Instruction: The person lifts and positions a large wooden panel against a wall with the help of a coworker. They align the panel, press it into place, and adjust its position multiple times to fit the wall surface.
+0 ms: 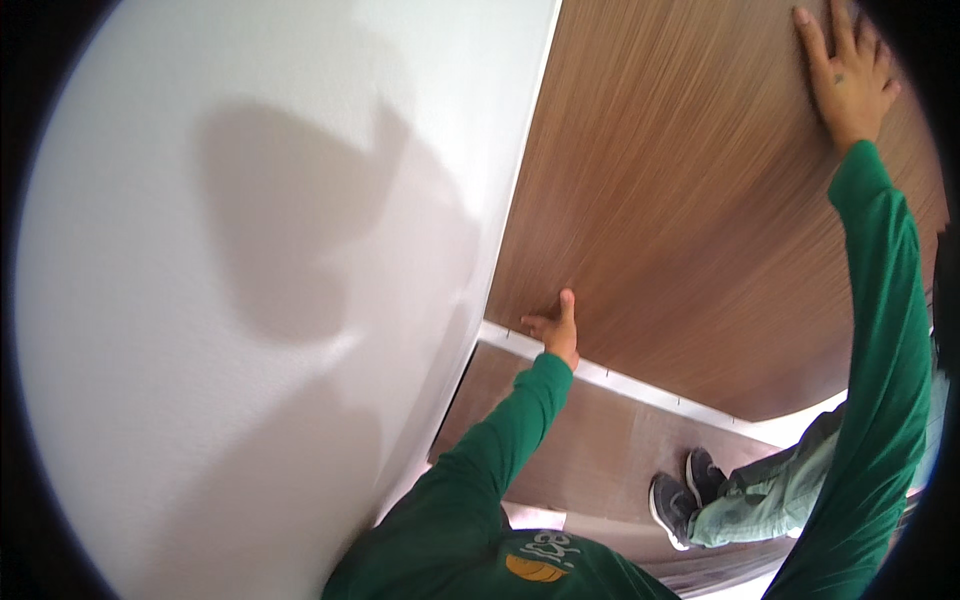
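A large brown wood-grain panel (670,200) fills the upper right of the head view, beside a white wall. My right hand (848,85) lies flat on its upper right part with fingers spread. Lower down, my left hand (552,330) touches the panel near its bottom left edge, thumb pointing up and fingers apart, their tips partly hidden. Below that edge runs a white strip (640,386) with small dark marks along it, and beneath it a second brown surface (590,450).
The white wall (150,250), carrying shadows, takes up the left half. At the lower right are legs in grey-green trousers (760,510) and dark shoes with white soles (670,505); I cannot tell for certain whose they are.
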A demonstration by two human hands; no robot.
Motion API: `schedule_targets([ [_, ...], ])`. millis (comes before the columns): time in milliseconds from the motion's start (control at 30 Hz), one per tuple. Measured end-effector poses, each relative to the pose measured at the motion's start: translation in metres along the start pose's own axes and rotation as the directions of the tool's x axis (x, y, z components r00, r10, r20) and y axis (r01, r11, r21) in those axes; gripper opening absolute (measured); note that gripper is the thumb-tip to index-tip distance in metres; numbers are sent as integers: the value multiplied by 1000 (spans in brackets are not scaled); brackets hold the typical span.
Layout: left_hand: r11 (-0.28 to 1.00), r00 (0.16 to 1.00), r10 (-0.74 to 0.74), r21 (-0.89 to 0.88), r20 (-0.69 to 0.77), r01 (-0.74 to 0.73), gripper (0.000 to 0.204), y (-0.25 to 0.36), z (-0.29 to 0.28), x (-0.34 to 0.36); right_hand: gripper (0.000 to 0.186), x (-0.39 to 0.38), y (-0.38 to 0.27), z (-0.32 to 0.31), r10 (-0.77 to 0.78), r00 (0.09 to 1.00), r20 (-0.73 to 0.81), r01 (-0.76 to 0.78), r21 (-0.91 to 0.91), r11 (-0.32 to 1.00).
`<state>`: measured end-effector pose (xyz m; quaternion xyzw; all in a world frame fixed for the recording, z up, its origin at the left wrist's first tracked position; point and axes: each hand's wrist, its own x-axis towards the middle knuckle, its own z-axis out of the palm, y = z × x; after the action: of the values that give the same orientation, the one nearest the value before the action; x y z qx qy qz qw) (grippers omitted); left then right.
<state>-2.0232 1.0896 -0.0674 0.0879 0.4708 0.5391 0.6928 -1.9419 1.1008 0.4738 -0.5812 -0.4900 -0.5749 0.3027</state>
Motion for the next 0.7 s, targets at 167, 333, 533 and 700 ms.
schedule_targets([
  [167, 998, 1000, 0, 56, 15, -1, 161, -11, -8, 20, 77, -3, 5, 28, -267, 845, -464, 301, -1, 954],
  [333, 995, 997, -80, 54, 8, 79, 164, -16, -18, 38, 74, -24, -8, 43, -229, 914, -336, 220, -63, 973],
  [533, 992, 998, -33, 123, -45, 39, 164, -7, -6, 22, 74, -11, 8, 40, -80, 975, -206, 67, -71, 995],
  [700, 995, 999, -42, 94, -31, 44, 163, -1, -3, 12, 74, -7, 19, 39, -85, 977, -198, 76, -49, 996],
])
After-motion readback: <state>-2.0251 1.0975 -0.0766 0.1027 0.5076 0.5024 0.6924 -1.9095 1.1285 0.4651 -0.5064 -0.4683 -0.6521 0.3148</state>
